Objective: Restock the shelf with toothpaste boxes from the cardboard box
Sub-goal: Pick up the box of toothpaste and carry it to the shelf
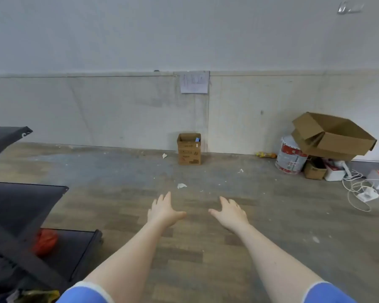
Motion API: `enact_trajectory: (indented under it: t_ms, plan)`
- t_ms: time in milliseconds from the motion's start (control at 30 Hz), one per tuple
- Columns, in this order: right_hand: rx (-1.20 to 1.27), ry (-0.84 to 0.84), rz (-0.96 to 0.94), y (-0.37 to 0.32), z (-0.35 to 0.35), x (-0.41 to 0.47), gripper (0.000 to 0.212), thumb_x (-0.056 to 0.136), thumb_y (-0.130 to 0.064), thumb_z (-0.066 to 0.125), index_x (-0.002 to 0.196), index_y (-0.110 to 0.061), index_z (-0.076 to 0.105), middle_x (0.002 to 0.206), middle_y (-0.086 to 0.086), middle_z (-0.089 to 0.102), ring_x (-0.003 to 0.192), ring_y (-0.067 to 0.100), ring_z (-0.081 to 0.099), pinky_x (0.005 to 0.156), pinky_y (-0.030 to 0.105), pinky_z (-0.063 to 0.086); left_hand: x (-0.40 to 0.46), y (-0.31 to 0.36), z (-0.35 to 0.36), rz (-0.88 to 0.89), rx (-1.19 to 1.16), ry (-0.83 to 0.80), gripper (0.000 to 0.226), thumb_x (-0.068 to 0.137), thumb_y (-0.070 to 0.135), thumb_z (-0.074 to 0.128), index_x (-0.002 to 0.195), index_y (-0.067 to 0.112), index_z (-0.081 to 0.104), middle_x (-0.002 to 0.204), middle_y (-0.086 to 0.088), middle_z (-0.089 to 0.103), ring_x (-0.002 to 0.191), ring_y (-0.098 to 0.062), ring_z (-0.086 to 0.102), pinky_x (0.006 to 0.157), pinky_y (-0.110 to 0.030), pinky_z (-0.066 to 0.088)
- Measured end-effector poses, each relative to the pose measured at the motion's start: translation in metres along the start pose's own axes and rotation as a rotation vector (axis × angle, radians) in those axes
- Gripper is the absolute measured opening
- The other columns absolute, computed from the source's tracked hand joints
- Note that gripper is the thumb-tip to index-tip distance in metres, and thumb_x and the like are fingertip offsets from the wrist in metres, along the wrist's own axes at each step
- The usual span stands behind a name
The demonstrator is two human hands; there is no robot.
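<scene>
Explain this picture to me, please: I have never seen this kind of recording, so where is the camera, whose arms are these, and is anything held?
The single view comes from a camera worn on a person's head, looking forward and down. The bare left hand and bare right hand reach out, fingers spread, holding nothing. Ahead, against the wall, stands a small open brown cardboard box on the wood-patterned floor. Dark metal shelves stand at the left; one carries a red bag. At the right lie larger empty cartons, a paint bucket and white cables.
</scene>
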State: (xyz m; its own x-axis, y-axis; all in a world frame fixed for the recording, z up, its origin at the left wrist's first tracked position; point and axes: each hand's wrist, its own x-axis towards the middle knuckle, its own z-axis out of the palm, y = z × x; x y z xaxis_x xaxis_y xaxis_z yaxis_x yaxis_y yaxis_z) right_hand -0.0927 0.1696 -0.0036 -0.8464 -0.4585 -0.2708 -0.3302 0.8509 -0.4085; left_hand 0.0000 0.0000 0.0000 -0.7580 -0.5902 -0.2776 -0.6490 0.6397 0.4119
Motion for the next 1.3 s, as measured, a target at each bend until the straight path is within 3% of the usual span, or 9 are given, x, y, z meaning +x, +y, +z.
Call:
enact_trajectory:
  t_ms: [500, 900, 1100, 1300]
  plan:
    - [0.026, 0.056, 0.021, -0.121, -0.069, 0.260, 0.068, 0.093, -0.052, 0.041, 0.148, -0.020, 0.017, 0.153, 0.011, 0.023, 0.140, 0.030, 0.024, 0.113, 0.045, 0.023, 0.284, 0.010, -0.116, 0.044, -0.029, 0.016, 0.091, 0.081, 0.049, 0.061, 0.150, 0.021, 0.009, 0.157, -0.004, 0.011, 0.144, -0.025, 0.009, 0.114, -0.044, 0.021]
    - [0.013, 0.018, 0.065, -0.125, -0.091, 0.472, 0.068, 0.092, -0.052, 0.040, 0.148, -0.020, 0.018, 0.152, 0.013, 0.025, 0.138, 0.030, 0.027, 0.112, 0.045, 0.026, 0.484, 0.040, -0.126, -0.009, 0.009, -0.042, 0.093, 0.081, 0.049, 0.062, 0.150, 0.021, 0.007, 0.157, -0.005, 0.008, 0.144, -0.026, 0.008, 0.114, -0.043, 0.020]
    - [-0.095, -0.054, 0.057, -0.120, -0.123, 0.612, 0.070, 0.093, -0.053, 0.038, 0.149, -0.022, 0.011, 0.156, 0.013, 0.012, 0.145, 0.029, 0.009, 0.117, 0.047, 0.012, 0.620, 0.089, -0.144, -0.004, 0.128, -0.044, 0.094, 0.080, 0.051, 0.060, 0.150, 0.024, 0.003, 0.158, -0.002, 0.003, 0.145, -0.026, 0.001, 0.116, -0.046, 0.013]
    - [-0.182, -0.025, -0.001, -0.137, -0.170, 0.721, 0.067, 0.094, -0.050, 0.038, 0.148, -0.020, 0.014, 0.156, 0.015, 0.013, 0.144, 0.029, 0.009, 0.116, 0.045, 0.011, 0.722, 0.126, -0.177, 0.052, 0.244, -0.029, 0.093, 0.082, 0.047, 0.060, 0.150, 0.023, 0.002, 0.158, -0.005, 0.000, 0.145, -0.027, -0.002, 0.116, -0.048, 0.008]
